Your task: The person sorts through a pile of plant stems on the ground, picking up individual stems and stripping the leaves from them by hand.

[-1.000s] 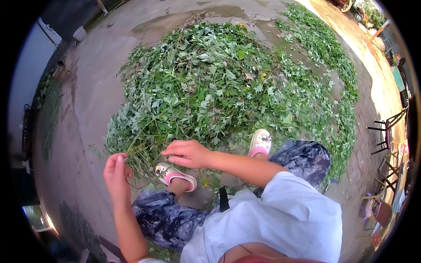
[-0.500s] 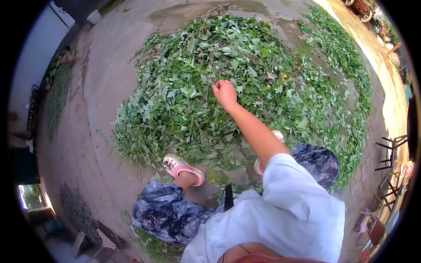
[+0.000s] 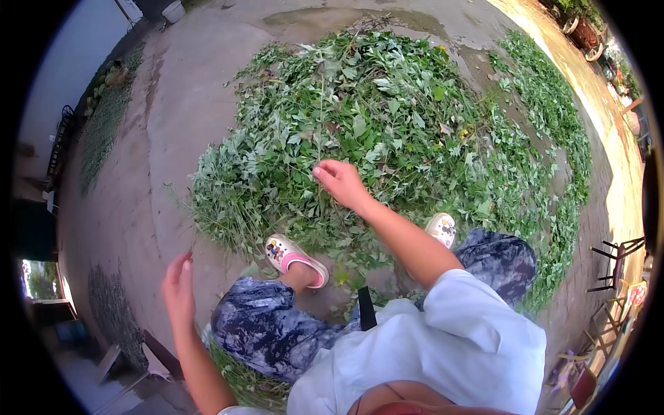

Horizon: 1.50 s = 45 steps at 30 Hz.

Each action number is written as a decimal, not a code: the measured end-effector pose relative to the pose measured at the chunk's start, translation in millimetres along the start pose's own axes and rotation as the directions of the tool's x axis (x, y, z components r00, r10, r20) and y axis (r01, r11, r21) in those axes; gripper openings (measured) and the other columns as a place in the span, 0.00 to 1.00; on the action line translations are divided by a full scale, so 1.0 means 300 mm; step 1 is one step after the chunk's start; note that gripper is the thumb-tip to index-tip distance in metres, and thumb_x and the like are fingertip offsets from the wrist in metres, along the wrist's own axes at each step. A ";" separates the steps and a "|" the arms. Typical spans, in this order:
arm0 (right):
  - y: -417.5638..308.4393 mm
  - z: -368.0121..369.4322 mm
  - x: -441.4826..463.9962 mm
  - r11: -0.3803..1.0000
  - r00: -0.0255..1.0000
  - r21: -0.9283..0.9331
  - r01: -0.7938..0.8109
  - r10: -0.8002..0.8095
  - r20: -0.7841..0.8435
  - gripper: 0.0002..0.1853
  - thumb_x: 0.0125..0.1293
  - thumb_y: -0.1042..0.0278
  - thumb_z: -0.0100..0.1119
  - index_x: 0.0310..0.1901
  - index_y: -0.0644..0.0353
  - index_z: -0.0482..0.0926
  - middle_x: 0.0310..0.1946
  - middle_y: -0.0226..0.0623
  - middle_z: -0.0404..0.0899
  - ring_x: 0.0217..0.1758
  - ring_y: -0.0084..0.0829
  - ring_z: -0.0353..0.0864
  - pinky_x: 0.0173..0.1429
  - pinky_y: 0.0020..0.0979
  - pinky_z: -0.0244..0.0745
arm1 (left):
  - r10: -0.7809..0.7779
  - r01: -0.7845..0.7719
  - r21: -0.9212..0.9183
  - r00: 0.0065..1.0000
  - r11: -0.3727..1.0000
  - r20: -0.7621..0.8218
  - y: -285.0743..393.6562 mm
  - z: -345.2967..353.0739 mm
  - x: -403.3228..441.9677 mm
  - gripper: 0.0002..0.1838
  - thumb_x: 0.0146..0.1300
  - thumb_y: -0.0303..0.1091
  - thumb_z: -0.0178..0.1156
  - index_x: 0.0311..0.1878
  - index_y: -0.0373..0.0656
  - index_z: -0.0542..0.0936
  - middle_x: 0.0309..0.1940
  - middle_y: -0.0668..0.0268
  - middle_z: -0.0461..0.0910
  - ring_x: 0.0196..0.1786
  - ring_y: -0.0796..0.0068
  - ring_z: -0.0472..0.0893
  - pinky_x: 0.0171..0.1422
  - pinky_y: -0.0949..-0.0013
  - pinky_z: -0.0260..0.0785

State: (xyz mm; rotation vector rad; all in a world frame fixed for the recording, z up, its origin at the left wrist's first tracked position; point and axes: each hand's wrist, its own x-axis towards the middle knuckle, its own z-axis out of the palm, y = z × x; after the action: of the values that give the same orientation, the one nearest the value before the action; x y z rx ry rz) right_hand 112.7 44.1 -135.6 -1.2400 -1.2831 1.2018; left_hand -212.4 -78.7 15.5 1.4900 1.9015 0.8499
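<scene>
A big heap of cut leafy green plants (image 3: 387,111) lies on the ground in front of me. My right hand (image 3: 340,182) is over its near left part, thumb and fingertips pinched together. From that pinch a thin leafy plant stem (image 3: 321,117) seems to run up over the heap, its outline mixing with the leaves behind. Off to the left, my left hand (image 3: 179,290) is raised above bare concrete, apart from the plants. Its fingers are stretched out, and nothing shows in them.
My clog (image 3: 278,253) stands at the heap's near edge, the other clog (image 3: 441,228) further right. A strip of spread greens (image 3: 553,104) runs along the right. More greens (image 3: 242,377) lie behind my left leg. Dark stools (image 3: 612,266) stand far right, a white bucket (image 3: 173,11) far left.
My right hand has drawn back toward me and slightly left, with a stem now showing from its fingers. My left hand has come into view at the left. The view has shifted a little.
</scene>
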 end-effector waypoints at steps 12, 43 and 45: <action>-0.157 0.048 -0.314 0.821 0.830 -0.245 0.516 -0.407 0.381 0.08 0.55 0.67 0.57 0.32 0.63 0.77 0.27 0.40 0.76 0.28 0.39 0.76 0.31 0.32 0.71 | 0.196 -0.002 -0.750 0.966 0.661 0.170 0.377 0.432 0.152 0.22 0.66 0.40 0.45 0.58 0.37 0.63 0.53 0.58 0.71 0.53 0.70 0.72 0.56 0.69 0.61; -0.640 -0.205 -0.135 0.001 0.438 -0.638 0.770 -0.728 0.528 0.10 0.43 0.65 0.62 0.31 0.47 0.78 0.29 0.21 0.74 0.40 0.25 0.71 0.48 0.31 0.63 | 0.397 -0.193 -0.632 0.896 0.751 0.199 0.448 0.546 0.065 0.09 0.64 0.31 0.46 0.36 0.38 0.73 0.18 0.77 0.64 0.20 0.90 0.60 0.23 0.81 0.52; -0.620 -0.237 -0.126 -0.007 0.458 -0.637 0.771 -0.689 0.562 0.10 0.43 0.65 0.62 0.31 0.47 0.79 0.28 0.21 0.74 0.39 0.25 0.71 0.50 0.32 0.63 | 0.391 -0.151 -0.636 0.884 0.757 0.256 0.449 0.551 0.062 0.08 0.64 0.33 0.48 0.39 0.39 0.74 0.20 0.80 0.64 0.21 0.91 0.59 0.24 0.83 0.50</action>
State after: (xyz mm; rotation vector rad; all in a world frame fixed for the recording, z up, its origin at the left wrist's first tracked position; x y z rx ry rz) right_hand 172.6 8.3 54.7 -0.7713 -2.3386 -0.3496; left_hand -8.1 -14.9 13.5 1.4028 0.9936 1.0822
